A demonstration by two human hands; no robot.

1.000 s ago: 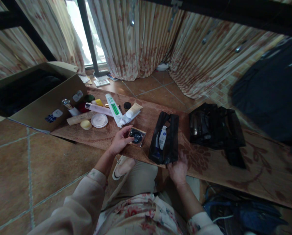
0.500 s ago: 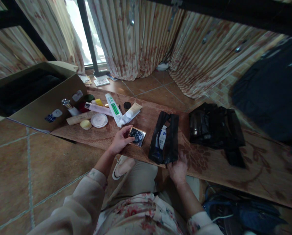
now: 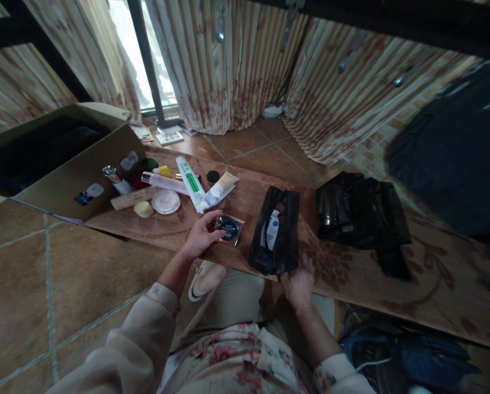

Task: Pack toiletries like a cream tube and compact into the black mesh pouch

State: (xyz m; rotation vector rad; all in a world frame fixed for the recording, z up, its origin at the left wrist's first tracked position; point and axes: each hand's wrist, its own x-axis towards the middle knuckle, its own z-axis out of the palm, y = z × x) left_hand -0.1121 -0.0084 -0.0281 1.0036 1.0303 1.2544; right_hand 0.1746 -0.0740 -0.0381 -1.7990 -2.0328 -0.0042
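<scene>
My left hand pinches a clear plastic packet with a round black compact inside, held low over the cloth. To its right lies a black pouch with an oval window, through which a white and blue tube shows. My right hand grips the near right corner of this pouch; some of its fingertips are hidden. Left of the hands are a round clear-lidded container, a small cream-coloured sponge, a white and green tube and a beige tube.
A cardboard box with dark contents stands at the left end of the cloth-covered bench. Makeup brushes and a pink bottle lie beside it. Several black pouches are piled on the right. Curtains hang behind.
The packet in my left hand has tilted slightly, so its bright reflection has faded and the compact's lettering shows more clearly. Both hands stay in place.
</scene>
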